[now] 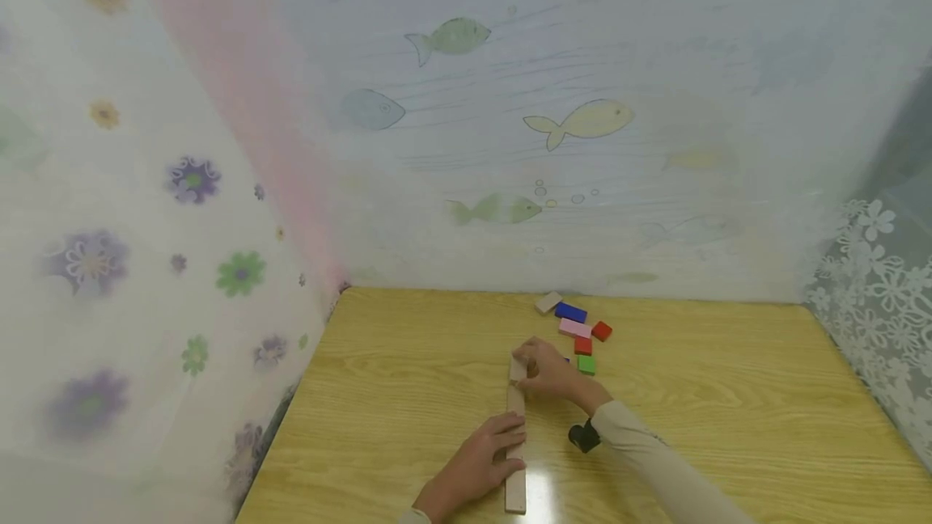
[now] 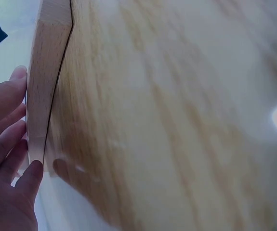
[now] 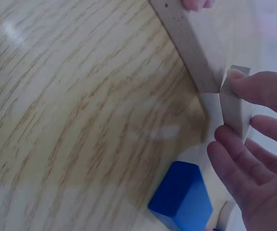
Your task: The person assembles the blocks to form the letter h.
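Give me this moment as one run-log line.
left hand: touches wooden row | right hand: pinches small wooden block at row's far end | coloured blocks: on table

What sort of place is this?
Possibly a children's playroom or classroom corner: fish drawings behind, flower motifs at the side, and wooden blocks plus coloured blocks on a wood-grain table.

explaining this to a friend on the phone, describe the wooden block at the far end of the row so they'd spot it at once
On the yellowish wood-grain table, a row of plain wooden blocks runs toward the fish-painted wall. Follow it past the left hand to its far end. The wooden block there is the only one the right hand pinches.
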Tool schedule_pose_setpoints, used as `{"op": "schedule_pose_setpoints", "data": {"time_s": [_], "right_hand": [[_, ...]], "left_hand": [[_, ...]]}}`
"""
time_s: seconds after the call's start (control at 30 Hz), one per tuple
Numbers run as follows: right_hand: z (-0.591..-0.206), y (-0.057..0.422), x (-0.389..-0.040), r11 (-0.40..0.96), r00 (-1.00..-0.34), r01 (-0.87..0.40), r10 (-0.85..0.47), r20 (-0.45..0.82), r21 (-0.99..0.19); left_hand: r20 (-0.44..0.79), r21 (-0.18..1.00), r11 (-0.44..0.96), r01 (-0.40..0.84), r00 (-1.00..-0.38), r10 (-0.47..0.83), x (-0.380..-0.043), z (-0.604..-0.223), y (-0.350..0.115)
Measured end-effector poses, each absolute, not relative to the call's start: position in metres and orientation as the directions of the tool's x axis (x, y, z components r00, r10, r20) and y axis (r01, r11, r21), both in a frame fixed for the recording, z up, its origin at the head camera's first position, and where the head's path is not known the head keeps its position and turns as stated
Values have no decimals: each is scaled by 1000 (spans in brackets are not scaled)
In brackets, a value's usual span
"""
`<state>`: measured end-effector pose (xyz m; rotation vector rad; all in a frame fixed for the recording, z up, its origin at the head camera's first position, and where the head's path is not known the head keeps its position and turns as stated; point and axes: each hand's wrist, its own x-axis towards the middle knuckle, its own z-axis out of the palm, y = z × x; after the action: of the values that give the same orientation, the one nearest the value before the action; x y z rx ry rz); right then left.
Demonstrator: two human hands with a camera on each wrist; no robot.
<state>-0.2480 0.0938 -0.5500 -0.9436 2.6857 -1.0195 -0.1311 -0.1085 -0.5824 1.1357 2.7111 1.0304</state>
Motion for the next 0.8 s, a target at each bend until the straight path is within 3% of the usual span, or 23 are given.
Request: {"op": "schedule_pose_setpoints", "data": {"time_s": [0.8], "right_hand": [[-560, 89, -245, 564, -772, -561, -621, 136, -606]], "left_hand": [[236, 578, 509, 638, -728, 644, -131, -581, -108]]}}
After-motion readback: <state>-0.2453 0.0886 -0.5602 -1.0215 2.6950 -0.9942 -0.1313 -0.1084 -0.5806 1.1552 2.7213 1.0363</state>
